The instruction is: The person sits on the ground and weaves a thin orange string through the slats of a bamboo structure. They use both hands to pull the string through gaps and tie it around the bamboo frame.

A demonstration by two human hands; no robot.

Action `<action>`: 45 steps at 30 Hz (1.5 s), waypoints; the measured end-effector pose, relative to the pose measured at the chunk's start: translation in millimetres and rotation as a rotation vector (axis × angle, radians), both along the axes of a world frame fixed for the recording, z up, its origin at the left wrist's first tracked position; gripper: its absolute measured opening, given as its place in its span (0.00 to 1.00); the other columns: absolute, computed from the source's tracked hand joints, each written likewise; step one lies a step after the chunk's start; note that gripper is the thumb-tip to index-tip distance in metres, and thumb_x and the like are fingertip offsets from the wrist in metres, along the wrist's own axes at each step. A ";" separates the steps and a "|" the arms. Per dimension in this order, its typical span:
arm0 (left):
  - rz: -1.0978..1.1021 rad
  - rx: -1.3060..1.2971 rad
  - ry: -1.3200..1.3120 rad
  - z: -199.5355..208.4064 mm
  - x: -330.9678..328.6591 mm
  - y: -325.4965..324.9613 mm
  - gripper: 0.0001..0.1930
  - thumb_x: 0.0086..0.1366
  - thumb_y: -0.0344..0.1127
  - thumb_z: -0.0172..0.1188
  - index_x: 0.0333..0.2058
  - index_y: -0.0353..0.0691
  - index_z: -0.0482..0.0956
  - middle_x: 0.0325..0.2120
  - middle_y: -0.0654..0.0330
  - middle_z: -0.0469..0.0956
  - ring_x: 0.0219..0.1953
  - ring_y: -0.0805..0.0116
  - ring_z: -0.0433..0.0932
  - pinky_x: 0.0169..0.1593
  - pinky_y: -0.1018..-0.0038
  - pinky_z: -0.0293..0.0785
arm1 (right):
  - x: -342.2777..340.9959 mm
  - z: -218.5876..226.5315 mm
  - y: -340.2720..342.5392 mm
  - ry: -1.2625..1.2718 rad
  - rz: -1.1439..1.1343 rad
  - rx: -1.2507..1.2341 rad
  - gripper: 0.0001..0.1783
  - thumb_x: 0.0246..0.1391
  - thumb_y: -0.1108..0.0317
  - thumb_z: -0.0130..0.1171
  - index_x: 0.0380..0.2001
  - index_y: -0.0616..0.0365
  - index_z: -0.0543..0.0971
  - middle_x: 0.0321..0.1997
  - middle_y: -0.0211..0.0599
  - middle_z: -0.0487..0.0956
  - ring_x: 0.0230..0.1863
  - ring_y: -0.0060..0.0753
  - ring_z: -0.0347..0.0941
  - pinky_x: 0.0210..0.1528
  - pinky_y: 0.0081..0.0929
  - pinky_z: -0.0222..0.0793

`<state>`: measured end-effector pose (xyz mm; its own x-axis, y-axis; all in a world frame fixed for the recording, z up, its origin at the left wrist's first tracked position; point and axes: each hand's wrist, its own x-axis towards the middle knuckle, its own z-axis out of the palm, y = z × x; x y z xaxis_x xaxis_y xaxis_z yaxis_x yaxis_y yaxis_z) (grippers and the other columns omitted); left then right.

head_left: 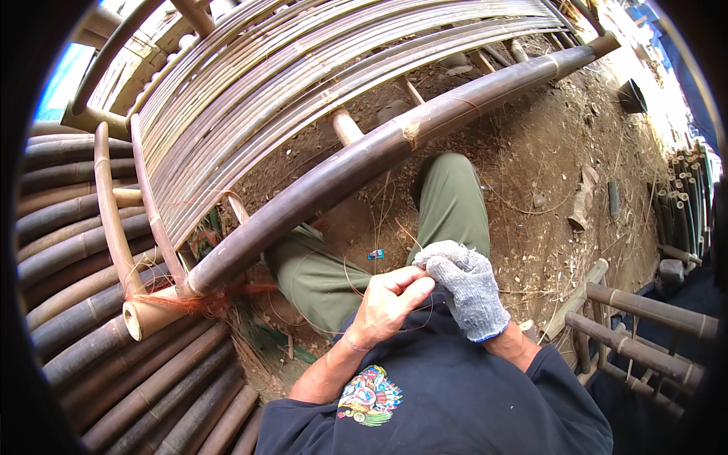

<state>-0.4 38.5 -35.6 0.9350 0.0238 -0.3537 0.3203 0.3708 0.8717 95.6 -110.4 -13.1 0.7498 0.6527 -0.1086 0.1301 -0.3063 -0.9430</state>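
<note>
My left hand [388, 305] is bare, its thumb and forefinger pinched together in front of my chest. Against its fingertips is my right hand [462, 287], in a grey knitted glove with a blue-edged cuff, its fingers curled closed. Between them runs a thin reddish-brown strand [408, 232]; one end sticks up past the glove, and loose loops hang over my lap and below my left hand. Whether it is wire or fibre I cannot tell. Beyond my knees a thick dark bamboo pole [334, 180] slants across, the front rail of a bamboo frame with split slats [288, 72].
Dark bamboo poles [98, 235] lie in a row at the left. Reddish strands [220, 297] tangle round the frame's near corner. At the lower right stands another bamboo frame [637, 345]. Cut bamboo [682, 189] is stacked at the far right, and a small blue packet [375, 255] lies on the dirt floor.
</note>
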 end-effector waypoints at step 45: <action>-0.138 1.034 0.351 -114.3 493.9 -1.4 0.18 0.60 0.44 0.54 0.43 0.44 0.85 0.42 0.44 0.82 0.47 0.46 0.81 0.54 0.58 0.74 | 562.0 -132.8 44.1 -0.475 1.028 -0.706 0.15 0.48 0.59 0.57 0.32 0.57 0.85 0.34 0.53 0.82 0.36 0.54 0.80 0.39 0.45 0.75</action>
